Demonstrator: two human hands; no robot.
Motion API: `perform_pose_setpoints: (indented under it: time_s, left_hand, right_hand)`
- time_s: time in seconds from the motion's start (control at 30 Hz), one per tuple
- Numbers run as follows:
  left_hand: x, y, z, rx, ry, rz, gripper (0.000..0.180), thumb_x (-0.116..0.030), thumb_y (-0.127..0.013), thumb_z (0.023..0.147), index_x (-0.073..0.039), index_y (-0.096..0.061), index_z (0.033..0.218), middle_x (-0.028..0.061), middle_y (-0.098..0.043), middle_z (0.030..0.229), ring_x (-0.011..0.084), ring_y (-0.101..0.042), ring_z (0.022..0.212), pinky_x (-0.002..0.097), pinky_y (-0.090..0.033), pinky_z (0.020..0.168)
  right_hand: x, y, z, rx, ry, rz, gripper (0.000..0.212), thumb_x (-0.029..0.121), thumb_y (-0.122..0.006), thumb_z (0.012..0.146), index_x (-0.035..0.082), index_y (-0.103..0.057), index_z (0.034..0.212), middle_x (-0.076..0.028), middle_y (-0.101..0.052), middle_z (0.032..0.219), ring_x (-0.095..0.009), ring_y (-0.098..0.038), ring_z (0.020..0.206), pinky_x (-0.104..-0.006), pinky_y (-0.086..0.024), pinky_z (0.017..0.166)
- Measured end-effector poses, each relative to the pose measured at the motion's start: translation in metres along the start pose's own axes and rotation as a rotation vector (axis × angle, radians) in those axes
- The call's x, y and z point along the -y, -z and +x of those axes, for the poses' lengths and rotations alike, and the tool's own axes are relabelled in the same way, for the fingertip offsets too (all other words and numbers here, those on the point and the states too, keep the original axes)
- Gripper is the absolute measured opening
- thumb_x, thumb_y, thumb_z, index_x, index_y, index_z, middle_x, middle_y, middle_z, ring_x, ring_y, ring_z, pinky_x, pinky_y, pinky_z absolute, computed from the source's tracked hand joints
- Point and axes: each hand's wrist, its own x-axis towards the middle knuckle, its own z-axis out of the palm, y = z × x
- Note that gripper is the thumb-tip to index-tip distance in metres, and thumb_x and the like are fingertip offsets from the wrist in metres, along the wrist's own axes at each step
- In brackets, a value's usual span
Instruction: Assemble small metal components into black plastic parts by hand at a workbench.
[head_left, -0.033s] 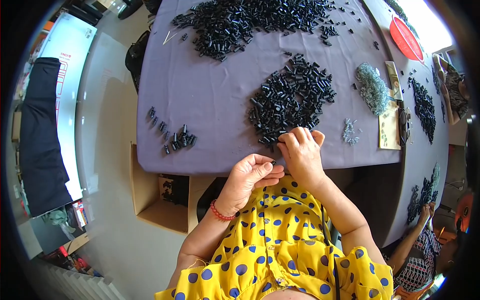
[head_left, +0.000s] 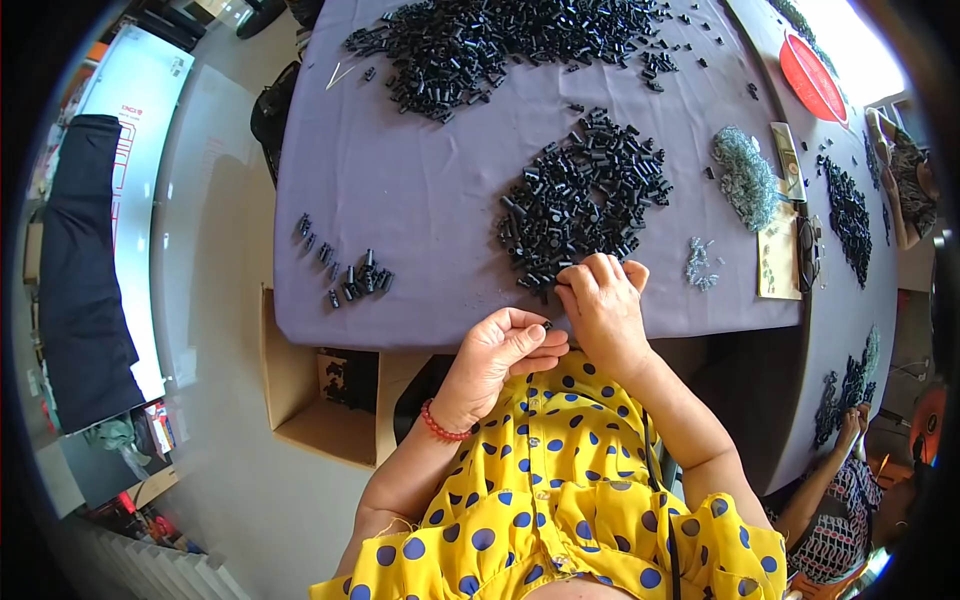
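At the table's near edge my left hand (head_left: 505,350) is closed, thumb against fingers, on a small black plastic part (head_left: 547,325); only its end shows. Just right of it, my right hand (head_left: 604,308) has its fingers curled down at the near rim of a pile of short black cylindrical parts (head_left: 585,195). Whatever its fingertips pinch is hidden under the hand. To the left on the cloth stand and lie several black parts (head_left: 360,278), some of them longer. A few small clear pieces (head_left: 700,265) lie right of the pile, below a heap of similar clear pieces (head_left: 745,175).
A larger heap of black parts (head_left: 500,45) covers the far side of the purple-grey cloth (head_left: 400,180). On the right are a red basket (head_left: 810,77), a yellowish card (head_left: 778,262) and glasses (head_left: 808,245). An open cardboard box (head_left: 320,425) stands below the table. Other people sit at the right.
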Motion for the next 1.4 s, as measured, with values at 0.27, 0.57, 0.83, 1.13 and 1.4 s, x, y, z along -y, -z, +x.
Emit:
perform_pose_setpoints:
  time_s: [0.27, 0.57, 0.83, 1.13, 1.4]
  left_hand:
    - [-0.003, -0.002, 0.001, 0.005, -0.005, -0.043, 0.017, -0.017, -0.059, 0.105, -0.005, -0.056, 0.116, 0.0183, -0.072, 0.114, 0.0271, -0.072, 0.108, 0.0361, -0.059, 0.095]
    - [-0.006, -0.006, 0.007, 0.036, -0.012, -0.077, 0.017, -0.017, -0.059, 0.105, -0.006, -0.057, 0.118, 0.0165, -0.073, 0.112, 0.0255, -0.073, 0.104, 0.0363, -0.060, 0.092]
    - [-0.003, -0.009, 0.008, 0.044, -0.060, -0.088, 0.017, -0.015, -0.059, 0.104, -0.005, -0.059, 0.118, 0.0140, -0.074, 0.109, 0.0236, -0.074, 0.100, 0.0356, -0.060, 0.090]
    - [-0.005, -0.016, 0.007, 0.053, -0.096, -0.115, 0.017, -0.012, -0.062, 0.102, -0.004, -0.062, 0.116, 0.0114, -0.074, 0.103, 0.0211, -0.074, 0.095, 0.0342, -0.061, 0.088]
    - [-0.003, -0.018, 0.008, 0.044, -0.130, -0.072, 0.016, -0.013, -0.063, 0.102, -0.003, -0.061, 0.114, 0.0102, -0.074, 0.101, 0.0189, -0.074, 0.093, 0.0336, -0.061, 0.086]
  right_hand:
    - [-0.003, 0.018, 0.004, -0.190, 0.040, 0.159, 0.018, 0.006, -0.074, 0.083, 0.011, -0.063, 0.097, -0.002, -0.065, 0.088, -0.022, -0.062, 0.079, -0.0375, -0.041, 0.080]
    - [-0.003, 0.037, -0.010, 0.107, -0.353, 0.849, 0.013, 0.006, -0.074, 0.092, 0.005, -0.065, 0.102, -0.002, -0.068, 0.087, -0.011, -0.063, 0.075, -0.0284, -0.049, 0.073]
    - [-0.005, 0.040, -0.017, 0.228, -0.627, 1.474, 0.014, 0.011, -0.070, 0.098, 0.003, -0.069, 0.110, 0.002, -0.069, 0.097, -0.006, -0.063, 0.086, -0.0226, -0.054, 0.081]
    - [-0.005, 0.037, -0.020, 0.174, -0.646, 1.531, 0.014, 0.007, -0.069, 0.098, 0.002, -0.071, 0.111, 0.000, -0.071, 0.100, -0.008, -0.065, 0.089, -0.0239, -0.055, 0.084]
    - [-0.007, 0.034, -0.022, 0.132, -0.632, 1.507, 0.014, 0.006, -0.070, 0.097, 0.002, -0.073, 0.110, 0.000, -0.072, 0.098, -0.007, -0.063, 0.084, -0.0238, -0.053, 0.081]
